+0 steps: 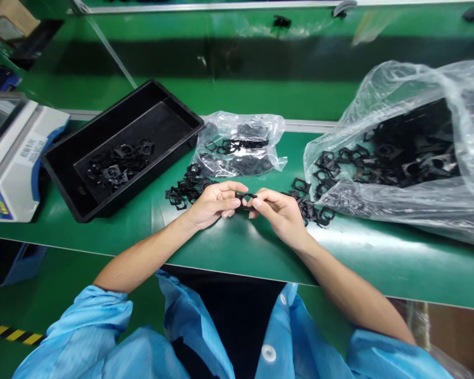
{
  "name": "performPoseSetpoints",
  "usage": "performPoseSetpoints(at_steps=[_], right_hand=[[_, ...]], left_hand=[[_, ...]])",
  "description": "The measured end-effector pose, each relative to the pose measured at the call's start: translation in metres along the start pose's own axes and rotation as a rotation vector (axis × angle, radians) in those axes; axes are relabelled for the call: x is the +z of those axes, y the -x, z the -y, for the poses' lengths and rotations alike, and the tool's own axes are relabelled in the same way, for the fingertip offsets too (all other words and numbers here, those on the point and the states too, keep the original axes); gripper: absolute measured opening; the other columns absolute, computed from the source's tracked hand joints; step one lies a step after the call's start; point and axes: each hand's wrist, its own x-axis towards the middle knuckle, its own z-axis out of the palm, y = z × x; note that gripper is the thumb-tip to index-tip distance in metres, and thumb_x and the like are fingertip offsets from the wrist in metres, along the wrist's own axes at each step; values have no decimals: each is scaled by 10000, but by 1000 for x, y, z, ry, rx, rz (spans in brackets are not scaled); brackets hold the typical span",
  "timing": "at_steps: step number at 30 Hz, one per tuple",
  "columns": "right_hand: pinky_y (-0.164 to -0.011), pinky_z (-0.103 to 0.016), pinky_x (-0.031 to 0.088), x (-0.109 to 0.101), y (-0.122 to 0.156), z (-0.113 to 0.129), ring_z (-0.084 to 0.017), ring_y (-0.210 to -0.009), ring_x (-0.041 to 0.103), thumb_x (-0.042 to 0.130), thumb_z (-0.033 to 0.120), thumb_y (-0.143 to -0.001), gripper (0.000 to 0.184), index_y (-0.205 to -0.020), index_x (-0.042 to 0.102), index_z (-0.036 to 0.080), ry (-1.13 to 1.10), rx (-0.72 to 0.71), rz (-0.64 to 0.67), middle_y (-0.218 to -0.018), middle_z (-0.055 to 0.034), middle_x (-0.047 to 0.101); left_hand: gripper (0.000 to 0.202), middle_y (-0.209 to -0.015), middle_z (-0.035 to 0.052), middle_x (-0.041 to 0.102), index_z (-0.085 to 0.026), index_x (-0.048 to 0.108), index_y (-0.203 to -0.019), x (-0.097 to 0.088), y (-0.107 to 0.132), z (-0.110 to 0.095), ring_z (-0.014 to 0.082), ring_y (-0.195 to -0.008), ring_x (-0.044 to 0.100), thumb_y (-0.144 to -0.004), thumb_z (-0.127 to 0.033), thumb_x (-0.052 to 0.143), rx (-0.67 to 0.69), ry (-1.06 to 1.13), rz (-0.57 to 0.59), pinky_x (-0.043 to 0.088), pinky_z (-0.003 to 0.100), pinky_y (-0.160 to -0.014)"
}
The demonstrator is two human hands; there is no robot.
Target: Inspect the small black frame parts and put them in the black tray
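Observation:
Between my two hands is a small black plastic frame (246,200) with an opening in its middle, held above the green table. My left hand (217,202) pinches its left end between thumb and fingers. At the other end, my right hand (277,209) grips it the same way. A loose pile of similar black parts (187,187) lies just behind my left hand. More black parts (314,210) are heaped beside my right hand, at the mouth of a large clear plastic bag (379,202).
A black tray (174,150) with some black parts in it stands at the left. Behind my hands lies a smaller clear bag (240,145) of parts. A white and blue scale (19,158) is at the far left. The table's front edge runs below my forearms.

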Motion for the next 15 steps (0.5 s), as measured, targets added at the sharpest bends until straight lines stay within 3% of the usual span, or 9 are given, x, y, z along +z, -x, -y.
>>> performPoseSetpoints(at_steps=[4, 10, 15], right_hand=[[-623, -267, 517, 0, 0, -4, -126, -628, 615, 736, 610, -805, 435, -741, 656, 187, 86, -41, -22, -790, -16, 639], [-633, -279, 483, -3, 0, -10, -145, -658, 596, 633, 624, -886, 447, -763, 669, 196, 290, -156, -39, -743, -22, 627], [-637, -283, 448, -3, 1, -9, -153, -659, 577, 602, 523, -949, 398, -743, 680, 191, 453, -221, -66, -679, -24, 641]], left_hand=[[420, -725, 33, 726, -121, 721, -925, 0, 0, 1, 2, -430, 404, -622, -325, 927, 3, -20, -32, 318, 177, -435], [373, -757, 30, 717, -129, 742, -866, 5, 2, 0, 51, -519, 522, -629, -360, 914, 47, -102, -49, 448, 206, -517], [337, -724, 24, 697, -125, 748, -822, 3, 3, 1, 100, -615, 603, -665, -392, 883, 147, -298, -146, 494, 215, -575]])
